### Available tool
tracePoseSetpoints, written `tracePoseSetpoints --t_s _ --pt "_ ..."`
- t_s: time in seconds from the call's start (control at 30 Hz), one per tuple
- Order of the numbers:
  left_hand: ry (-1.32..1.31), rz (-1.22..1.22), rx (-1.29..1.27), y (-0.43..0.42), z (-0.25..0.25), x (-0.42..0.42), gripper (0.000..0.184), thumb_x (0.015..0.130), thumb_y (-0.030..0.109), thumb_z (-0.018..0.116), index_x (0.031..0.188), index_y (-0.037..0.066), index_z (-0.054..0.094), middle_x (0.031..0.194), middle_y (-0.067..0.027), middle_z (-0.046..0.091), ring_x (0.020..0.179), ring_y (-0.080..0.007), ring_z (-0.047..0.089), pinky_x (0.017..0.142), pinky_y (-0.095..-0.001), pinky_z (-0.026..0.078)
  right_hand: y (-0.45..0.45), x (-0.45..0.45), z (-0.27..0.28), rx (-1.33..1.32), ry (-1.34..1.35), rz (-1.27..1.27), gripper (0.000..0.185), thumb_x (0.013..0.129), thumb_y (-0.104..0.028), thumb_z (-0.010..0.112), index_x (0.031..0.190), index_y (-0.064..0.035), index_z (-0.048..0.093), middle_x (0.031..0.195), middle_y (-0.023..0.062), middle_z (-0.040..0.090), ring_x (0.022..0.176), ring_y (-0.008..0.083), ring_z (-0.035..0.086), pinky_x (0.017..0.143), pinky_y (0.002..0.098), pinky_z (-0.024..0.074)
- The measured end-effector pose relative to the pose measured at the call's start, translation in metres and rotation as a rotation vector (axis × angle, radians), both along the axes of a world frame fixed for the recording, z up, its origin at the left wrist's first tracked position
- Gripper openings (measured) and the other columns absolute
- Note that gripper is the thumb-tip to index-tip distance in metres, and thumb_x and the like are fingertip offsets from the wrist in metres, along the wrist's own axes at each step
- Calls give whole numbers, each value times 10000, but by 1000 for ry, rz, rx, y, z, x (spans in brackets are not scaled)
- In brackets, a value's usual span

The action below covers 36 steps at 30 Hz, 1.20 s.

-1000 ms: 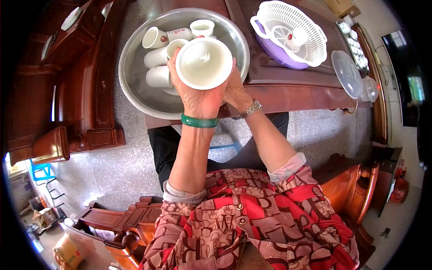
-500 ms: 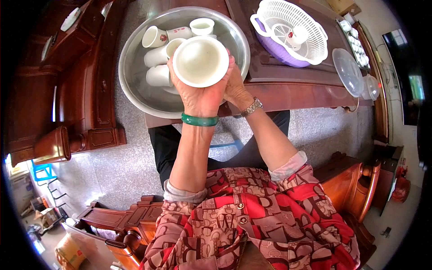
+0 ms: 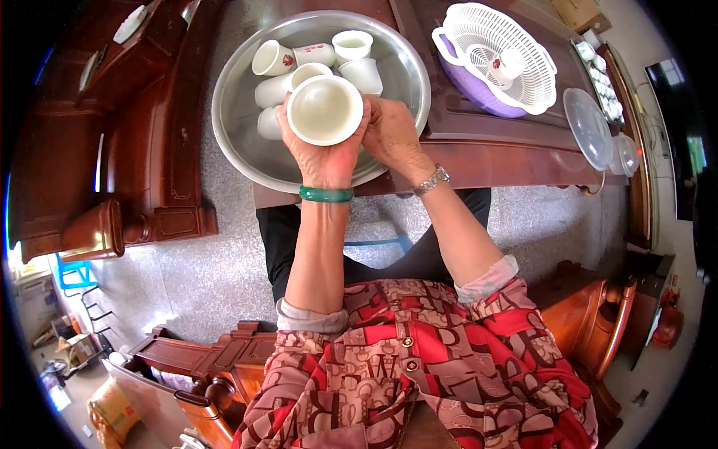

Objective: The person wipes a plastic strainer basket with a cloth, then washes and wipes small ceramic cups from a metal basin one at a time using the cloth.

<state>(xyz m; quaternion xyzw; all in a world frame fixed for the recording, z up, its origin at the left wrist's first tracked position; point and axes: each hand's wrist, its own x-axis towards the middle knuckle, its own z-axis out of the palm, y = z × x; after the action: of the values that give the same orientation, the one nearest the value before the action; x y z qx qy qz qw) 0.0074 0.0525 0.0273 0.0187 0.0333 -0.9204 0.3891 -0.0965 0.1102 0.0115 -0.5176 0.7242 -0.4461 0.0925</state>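
My left hand (image 3: 326, 159), with a green bangle at its wrist, is wrapped round a white cup (image 3: 324, 110) from below. The cup's mouth is tilted up toward me above a wide metal basin (image 3: 232, 153). My right hand (image 3: 395, 133), wearing a watch, has its fingers curled against the cup's right side; the fingertips are partly hidden. Several more white cups lie or stand in the basin, among them an upright cup (image 3: 352, 46) at the back and a tilted cup (image 3: 362, 75) just beyond my right hand.
A white plastic strainer (image 3: 540, 75) sits in a purple bowl (image 3: 479, 96) on the dark wooden table (image 3: 479, 159), with a single white cup inside. Further right are a clear lid (image 3: 588, 129) and a tray of small white cups (image 3: 600, 81). Carved wooden furniture stands at the left.
The held cup has moved down, away from the camera. My right hand has shifted right along its side, uncovering the tilted cup in the basin. The whole view has swung slightly.
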Motion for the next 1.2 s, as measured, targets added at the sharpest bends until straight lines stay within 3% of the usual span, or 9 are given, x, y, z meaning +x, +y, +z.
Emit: tracePoseSetpoints --t_s 0.07,0.57,1.2 --pt "-148 68 15 2 4 -2 563 784 446 535 1131 2 545 1078 -215 547 982 -334 514 878 -438 422 1 0 4 109 13 -2 174 833 -151 573 966 -57 632 831 187 629 821 373 606 685 375 491" --pt "-259 96 -28 4 1 -2 629 788 519 537 1185 31 530 1088 -229 552 991 -339 524 902 -453 436 1 0 6 147 9 -16 205 761 -129 653 953 -55 648 818 174 643 809 336 629 680 354 494" --pt "-221 71 -37 3 -1 -1 628 791 518 527 1190 33 527 1076 -229 547 976 -341 521 881 -449 440 1 1 7 138 33 -9 194 832 -186 589 967 -58 644 800 191 632 799 370 611 671 378 495"
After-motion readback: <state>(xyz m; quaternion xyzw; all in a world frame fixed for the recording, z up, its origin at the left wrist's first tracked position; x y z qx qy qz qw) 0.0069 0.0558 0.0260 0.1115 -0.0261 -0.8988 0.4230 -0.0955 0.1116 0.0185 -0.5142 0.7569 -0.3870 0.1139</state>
